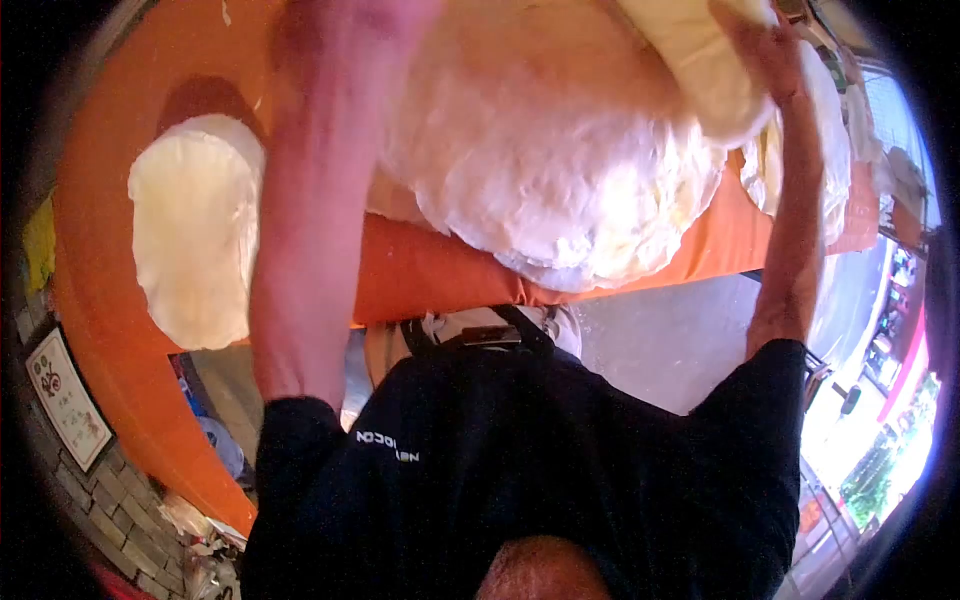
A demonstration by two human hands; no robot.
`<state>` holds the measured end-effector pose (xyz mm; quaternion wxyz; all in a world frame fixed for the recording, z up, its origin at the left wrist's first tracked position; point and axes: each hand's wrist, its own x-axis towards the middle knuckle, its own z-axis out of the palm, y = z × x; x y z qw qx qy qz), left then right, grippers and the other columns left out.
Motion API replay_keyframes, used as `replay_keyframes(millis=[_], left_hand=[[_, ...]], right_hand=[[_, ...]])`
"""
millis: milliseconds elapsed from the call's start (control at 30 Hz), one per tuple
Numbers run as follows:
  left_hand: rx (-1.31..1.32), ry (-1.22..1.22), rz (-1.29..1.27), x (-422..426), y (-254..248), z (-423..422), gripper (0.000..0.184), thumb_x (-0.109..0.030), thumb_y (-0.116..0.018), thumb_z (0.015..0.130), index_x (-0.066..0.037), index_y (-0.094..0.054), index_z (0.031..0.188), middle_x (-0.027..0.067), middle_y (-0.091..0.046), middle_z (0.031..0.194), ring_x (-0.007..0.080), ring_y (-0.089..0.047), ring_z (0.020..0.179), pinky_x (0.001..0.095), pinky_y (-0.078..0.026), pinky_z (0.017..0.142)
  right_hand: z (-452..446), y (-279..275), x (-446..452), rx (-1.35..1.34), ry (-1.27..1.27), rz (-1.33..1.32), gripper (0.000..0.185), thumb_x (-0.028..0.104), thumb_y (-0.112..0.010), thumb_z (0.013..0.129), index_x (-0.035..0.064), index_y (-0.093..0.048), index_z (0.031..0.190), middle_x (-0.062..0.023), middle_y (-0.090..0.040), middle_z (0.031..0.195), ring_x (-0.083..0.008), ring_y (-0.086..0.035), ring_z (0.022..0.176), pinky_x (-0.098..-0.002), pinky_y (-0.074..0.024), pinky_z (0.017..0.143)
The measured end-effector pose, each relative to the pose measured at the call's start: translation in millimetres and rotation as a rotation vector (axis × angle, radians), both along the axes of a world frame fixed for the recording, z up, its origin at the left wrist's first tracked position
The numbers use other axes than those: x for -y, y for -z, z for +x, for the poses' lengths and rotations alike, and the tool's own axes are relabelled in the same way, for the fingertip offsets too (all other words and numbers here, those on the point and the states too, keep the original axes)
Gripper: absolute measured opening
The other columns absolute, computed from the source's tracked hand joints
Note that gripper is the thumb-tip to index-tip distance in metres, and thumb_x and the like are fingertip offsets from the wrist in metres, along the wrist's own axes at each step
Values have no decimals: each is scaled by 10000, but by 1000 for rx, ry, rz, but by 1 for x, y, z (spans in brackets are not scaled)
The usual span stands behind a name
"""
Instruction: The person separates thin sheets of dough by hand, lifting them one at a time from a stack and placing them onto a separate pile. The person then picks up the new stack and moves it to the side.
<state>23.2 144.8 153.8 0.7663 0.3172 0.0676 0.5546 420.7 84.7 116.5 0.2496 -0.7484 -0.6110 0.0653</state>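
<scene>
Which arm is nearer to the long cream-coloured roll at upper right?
Right. The right hand is at the right side of the roll; the left arm is well to its left.

Left forearm (pixel 308 220) cut off at top, right hand (pixel 768 52) blurred, pale slab (pixel 705 65) cropped above

Both bare arms (pixel 795 220) reach ahead of the torso (pixel 540 440) — the left forearm (pixel 312 220) cut off above, the right hand (pixel 765 48) bent inward — its grip too blurred to tell.
</scene>
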Motion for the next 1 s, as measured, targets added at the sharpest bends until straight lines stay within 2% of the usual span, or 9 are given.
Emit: replay_keyframes(millis=[33, 100, 133, 233, 300, 400, 500, 667, 1000], left_hand=[[-425, -246, 283, 39, 13, 1, 227, -82, -487, 924, 9, -529, 1127, 134, -601, 1042, 277, -610, 945, 386, -555, 841], [-593, -263, -52, 116, 37, 7, 169, -110, -523, 928, -44, -581, 1073, 102, -633, 970, 240, -632, 914, 399, -570, 809], [-295, -24, -643, 150, 51, 13, 193, -155, -507, 951, -56, -597, 1090, 115, -644, 996, 240, -627, 974, 403, -566, 822], [-466, 111, -984, 235, 116, 20, 304, -124, -582, 913, -96, -487, 1200, 71, -566, 1140, 241, -609, 1018, 410, -595, 743], [-573, 224, -1036, 259, 130, 9, 329, -141, -601, 895, -80, -492, 1200, 72, -588, 1073, 234, -626, 951, 364, -590, 737], [-786, 178, -947, 262, 125, -14, 341, -182, -607, 891, -76, -512, 1201, 49, -606, 1051, 184, -637, 892, 293, -558, 703], [-722, -156, -728, 256, 127, -36, 340, -253, -571, 917, -79, -530, 1207, 28, -617, 1101, 144, -631, 920, 283, -520, 714], [-65, -32, -726, 244, 158, -62, 465, -387, -475, 971, -89, -458, 1327, 74, -572, 1249, 232, -559, 1129, 393, -473, 943], [-244, -143, -562, 214, 139, -37, 412, -286, -591, 932, -36, -481, 1240, 87, -599, 1128, 205, -616, 1004, 362, -521, 878]], right_hand=[[-5, -31, -1, 96, 47, 58, 343, 258, -642, 841, 4, -656, 1072, -131, -668, 1014, -232, -619, 917, -345, -489, 816], [-28, -82, 2, 230, 158, 153, 354, 267, -652, 821, -5, -659, 1047, -144, -671, 979, -257, -627, 879, -360, -502, 780], [-48, -102, 7, 281, 208, 175, 359, 272, -657, 812, -9, -660, 1034, -150, -673, 961, -270, -631, 860, -367, -509, 762], [-135, -131, 40, 425, 140, -23, 341, 219, -634, 823, -30, -650, 1056, -139, -672, 958, -281, -636, 837, -359, -519, 762], [-147, -95, 65, 1264, -374, -75, 286, 169, -594, 885, 61, -648, 1145, -111, -687, 999, -224, -650, 907, -368, -518, 748], [-183, -7, 100, 443, -432, -141, 131, 85, -588, 795, 82, -648, 912, -185, -632, 732, -384, -619, 706, -436, -494, 619], [-201, 55, 130, 136, -550, -323, 84, 55, -605, 741, 65, -622, 823, -189, -605, 691, -410, -587, 651, -444, -472, 562], [-217, 17, 149, 216, -532, -285, 149, 46, -605, 727, 84, -645, 866, -166, -623, 704, -364, -618, 668, -424, -486, 596], [-236, 36, 159, -34, -497, -356, 160, 198, -646, 799, 56, -649, 874, -191, -613, 705, -385, -614, 672, -426, -487, 590]])
